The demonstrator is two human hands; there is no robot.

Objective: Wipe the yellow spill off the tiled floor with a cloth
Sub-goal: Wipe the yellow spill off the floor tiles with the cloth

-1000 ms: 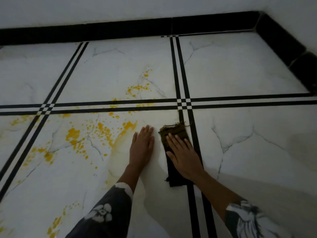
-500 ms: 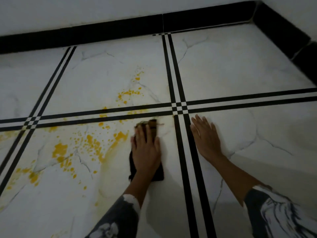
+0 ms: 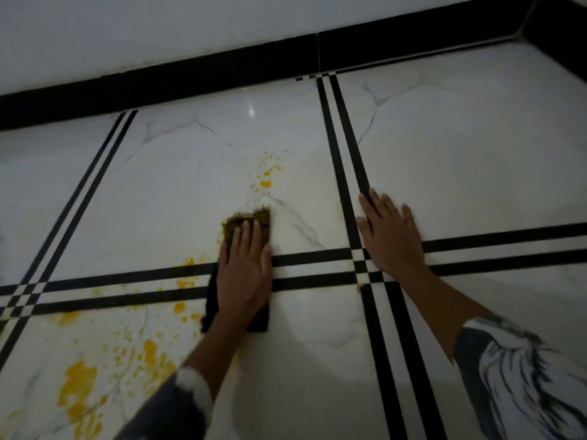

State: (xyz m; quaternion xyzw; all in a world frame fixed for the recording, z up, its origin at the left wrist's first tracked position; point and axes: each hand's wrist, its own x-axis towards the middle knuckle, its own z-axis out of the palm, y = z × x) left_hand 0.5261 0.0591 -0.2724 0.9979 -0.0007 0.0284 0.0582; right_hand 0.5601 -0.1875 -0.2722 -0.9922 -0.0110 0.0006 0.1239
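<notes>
white marbled tiled floor [image 3: 476,154], crossed by paired black lines [image 3: 311,258], fills the dim view. nearest, at lower left, lies the heaviest part of the yellow spill [image 3: 77,385]: thick blotches with loose drops trailing toward the middle. next comes the left hand [image 3: 246,274], fingers straight and together, pressing flat on a dark cloth [image 3: 254,215] whose long axis runs away from the person, across the lines. its far end is frayed and stained yellow-brown; the near end sits in shadow, possibly folded, hard to say. the right hand [image 3: 390,236] rests flat and spread on bare tile to the right, holding nothing, likely bracing. just beyond the cloth's far edge sit the far drops [image 3: 266,183], so a push straight ahead should meet them; the big patch lies back and left of the left hand, the nearer hand to it. farthest, a black skirting [image 3: 222,74] meets the wall [image 3: 158,27].
</notes>
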